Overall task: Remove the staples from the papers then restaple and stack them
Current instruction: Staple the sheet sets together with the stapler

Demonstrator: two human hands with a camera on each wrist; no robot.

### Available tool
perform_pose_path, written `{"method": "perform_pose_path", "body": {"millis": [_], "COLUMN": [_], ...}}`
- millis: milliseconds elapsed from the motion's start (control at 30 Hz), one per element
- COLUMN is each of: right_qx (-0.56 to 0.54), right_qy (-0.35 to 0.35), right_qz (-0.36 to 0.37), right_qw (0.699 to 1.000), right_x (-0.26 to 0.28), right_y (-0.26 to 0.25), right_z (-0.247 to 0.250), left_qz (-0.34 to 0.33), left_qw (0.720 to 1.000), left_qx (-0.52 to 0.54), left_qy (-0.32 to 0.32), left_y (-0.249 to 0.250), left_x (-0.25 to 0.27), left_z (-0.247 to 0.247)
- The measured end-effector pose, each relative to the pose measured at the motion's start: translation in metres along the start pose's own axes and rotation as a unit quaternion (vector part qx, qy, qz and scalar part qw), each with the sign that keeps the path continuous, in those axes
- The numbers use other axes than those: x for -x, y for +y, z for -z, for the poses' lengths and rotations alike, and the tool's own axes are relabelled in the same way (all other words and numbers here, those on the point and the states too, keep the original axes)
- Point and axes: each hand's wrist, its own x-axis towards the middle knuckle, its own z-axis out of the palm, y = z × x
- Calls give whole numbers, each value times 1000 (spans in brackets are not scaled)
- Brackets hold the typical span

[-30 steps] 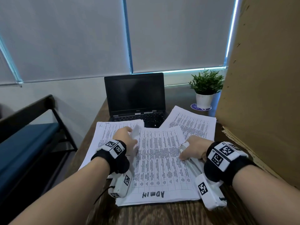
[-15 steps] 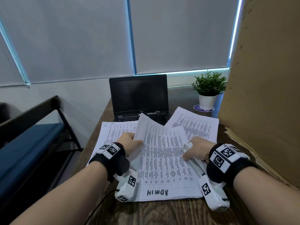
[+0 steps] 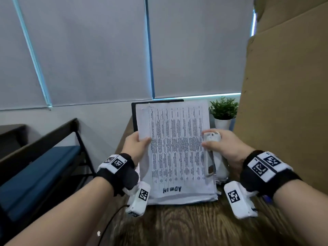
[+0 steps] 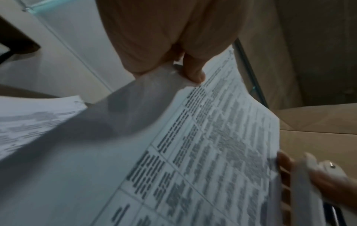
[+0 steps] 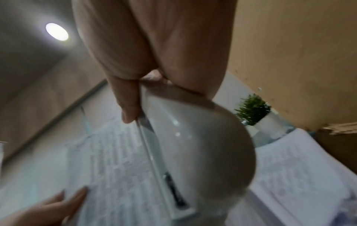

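The printed papers [image 3: 174, 150], flat on the wooden desk [image 3: 186, 226] half a second ago, have been raised upright at its near edge, pinched by the left hand [image 3: 135, 148], while the right hand [image 3: 225, 146] grips a white stapler [image 3: 213, 153] against their right edge.

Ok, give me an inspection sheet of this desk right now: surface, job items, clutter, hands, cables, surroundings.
Surface: dark wood desk, bare at the near edge.
Job's things: paper bundle marked ADMIN stood upright, bottom edge on more sheets; white stapler against its right edge; another printed sheet lies flat to the right.
Clutter: potted plant; laptop mostly hidden behind the bundle.
Hands: left hand pinches the bundle's left edge; right hand grips the stapler.
Cables: black cable runs from the left wrist camera off the near edge.
Surroundings: window blinds, cardboard panel at right, blue-cushioned bench at left.
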Motion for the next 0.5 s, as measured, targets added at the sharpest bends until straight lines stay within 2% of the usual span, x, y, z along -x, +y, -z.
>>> {"method": "perform_pose_path", "body": {"millis": [167, 333, 500], "right_qx": [-55, 13, 80], "right_qy": [14, 70, 65], "right_qz": [41, 45, 33], "right_qw": [998, 996, 994], "right_x": [45, 82, 93], "right_y": [-39, -4, 21], "right_z": [-22, -43, -46], "left_qz": [-54, -26, 6], "left_qw": [997, 999, 1000], "left_qx": [2, -9, -2], "left_qy": [52, 38, 26], "left_y": [29, 10, -7], "left_x": [41, 94, 112], "left_z": [0, -3, -1]}}
